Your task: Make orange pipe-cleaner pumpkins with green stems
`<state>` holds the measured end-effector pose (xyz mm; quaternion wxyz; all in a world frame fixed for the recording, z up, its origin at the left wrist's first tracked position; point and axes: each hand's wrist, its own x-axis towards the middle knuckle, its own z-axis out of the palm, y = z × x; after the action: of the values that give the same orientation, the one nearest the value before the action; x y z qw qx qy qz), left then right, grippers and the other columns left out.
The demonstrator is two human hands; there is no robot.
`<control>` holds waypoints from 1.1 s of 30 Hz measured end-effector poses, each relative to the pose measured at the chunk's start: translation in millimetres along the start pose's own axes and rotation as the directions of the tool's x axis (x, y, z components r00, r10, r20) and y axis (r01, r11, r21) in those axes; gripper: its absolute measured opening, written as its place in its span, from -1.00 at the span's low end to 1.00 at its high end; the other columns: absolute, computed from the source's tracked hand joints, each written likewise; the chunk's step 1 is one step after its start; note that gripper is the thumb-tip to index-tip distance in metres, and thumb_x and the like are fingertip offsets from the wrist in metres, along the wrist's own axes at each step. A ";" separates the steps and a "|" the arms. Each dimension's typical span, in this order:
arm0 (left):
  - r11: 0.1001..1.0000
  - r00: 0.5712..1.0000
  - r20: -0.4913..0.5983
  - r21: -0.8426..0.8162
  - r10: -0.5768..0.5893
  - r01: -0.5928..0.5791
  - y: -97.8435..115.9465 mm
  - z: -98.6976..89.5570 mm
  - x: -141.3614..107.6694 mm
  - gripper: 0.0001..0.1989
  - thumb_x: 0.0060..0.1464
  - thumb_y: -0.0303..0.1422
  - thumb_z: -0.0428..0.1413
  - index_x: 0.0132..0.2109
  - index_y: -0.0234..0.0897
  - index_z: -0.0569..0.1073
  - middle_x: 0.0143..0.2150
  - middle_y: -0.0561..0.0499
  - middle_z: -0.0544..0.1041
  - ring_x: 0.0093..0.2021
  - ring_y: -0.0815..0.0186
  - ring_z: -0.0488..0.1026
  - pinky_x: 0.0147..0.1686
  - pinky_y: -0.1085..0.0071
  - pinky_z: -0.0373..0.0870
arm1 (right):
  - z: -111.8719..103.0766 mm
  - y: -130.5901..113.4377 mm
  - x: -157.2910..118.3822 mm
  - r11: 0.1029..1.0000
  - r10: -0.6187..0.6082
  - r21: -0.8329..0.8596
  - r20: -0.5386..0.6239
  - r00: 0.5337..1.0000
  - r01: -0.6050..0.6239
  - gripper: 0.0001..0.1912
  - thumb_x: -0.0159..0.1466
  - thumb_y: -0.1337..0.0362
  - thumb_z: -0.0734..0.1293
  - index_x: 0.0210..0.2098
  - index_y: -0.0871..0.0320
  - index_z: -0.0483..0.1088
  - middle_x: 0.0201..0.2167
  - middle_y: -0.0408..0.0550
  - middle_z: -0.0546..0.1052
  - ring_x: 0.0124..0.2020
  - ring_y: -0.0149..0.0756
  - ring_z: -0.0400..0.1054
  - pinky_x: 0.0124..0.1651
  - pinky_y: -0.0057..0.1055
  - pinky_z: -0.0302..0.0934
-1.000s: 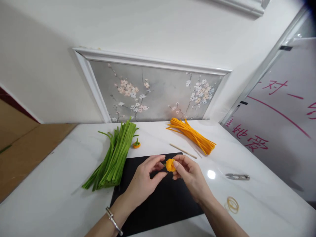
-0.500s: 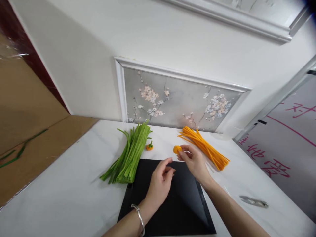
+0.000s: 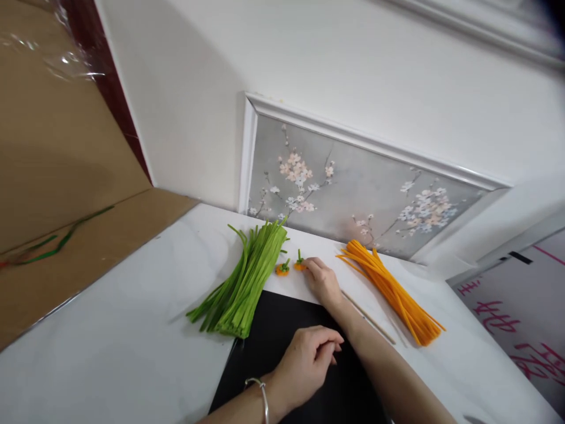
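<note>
My right hand (image 3: pixel 324 284) reaches to the far side of the black mat (image 3: pixel 282 330). Its fingertips are closed on a small orange pumpkin with a green stem (image 3: pixel 300 264), down at the white tabletop. Just left of it stands a matching little pumpkin (image 3: pixel 282 269). Over the mat, my left hand (image 3: pixel 309 359) is loosely curled, thumb and fingers together, with nothing seen in it. A bundle of green pipe cleaners (image 3: pixel 249 280) lies to the left. Orange pipe cleaners (image 3: pixel 392 288) lie in a bundle to the right.
A thin wooden stick (image 3: pixel 368 318) lies beside my right forearm. Behind the tabletop (image 3: pixel 145 318) rises a white wall with a framed blossom panel (image 3: pixel 344 176). Brown cardboard (image 3: pixel 57 147) borders the left side. A whiteboard with red writing (image 3: pixel 521 312) stands at the right.
My right hand has lowered the pumpkin to the tabletop beside the other one. My left hand has drawn back nearer me and its fingers have come together. The view has shifted.
</note>
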<state>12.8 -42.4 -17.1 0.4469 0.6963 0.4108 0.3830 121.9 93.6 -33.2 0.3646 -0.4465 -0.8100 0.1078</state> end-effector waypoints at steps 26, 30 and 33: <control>1.000 0.997 0.079 0.028 -0.012 0.010 0.2 -3.4 4.5 -0.73 0.15 -0.49 -0.05 -0.20 -0.28 0.55 -0.32 -0.02 0.59 -0.40 0.35 0.52 -0.33 0.45 0.44 | -7.1 -17.2 -2.4 0.975 0.131 0.185 -0.013 0.991 -0.126 -0.68 0.14 0.29 0.40 -0.09 0.09 0.46 -0.11 -0.04 0.49 -0.27 -0.33 0.42 -0.21 -0.41 0.33; 0.999 0.995 0.094 0.040 -0.027 0.023 2.5 -3.6 4.3 -0.72 0.15 -0.50 -0.06 -0.21 -0.29 0.56 -0.32 -0.03 0.59 -0.39 0.34 0.52 -0.34 0.46 0.43 | 3.0 -13.8 3.2 0.971 0.165 0.182 -0.028 0.986 -0.157 -0.85 0.16 0.31 0.37 -0.25 0.14 0.51 -0.32 -0.07 0.51 -0.40 -0.35 0.39 -0.27 -0.43 0.31; 0.998 0.995 0.098 0.053 -0.032 0.027 3.3 -4.1 4.8 -0.72 0.14 -0.51 -0.05 -0.20 -0.30 0.56 -0.32 -0.03 0.59 -0.39 0.34 0.52 -0.33 0.46 0.42 | 7.4 -8.2 3.1 0.968 0.193 0.169 -0.036 0.981 -0.185 -0.92 0.17 0.30 0.35 -0.38 0.14 0.51 -0.40 -0.09 0.51 -0.44 -0.35 0.38 -0.29 -0.42 0.30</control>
<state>11.7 -37.6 -11.9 0.4543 0.7194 0.4082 0.3307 110.5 92.5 -32.9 0.4094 -0.4926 -0.7423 0.1969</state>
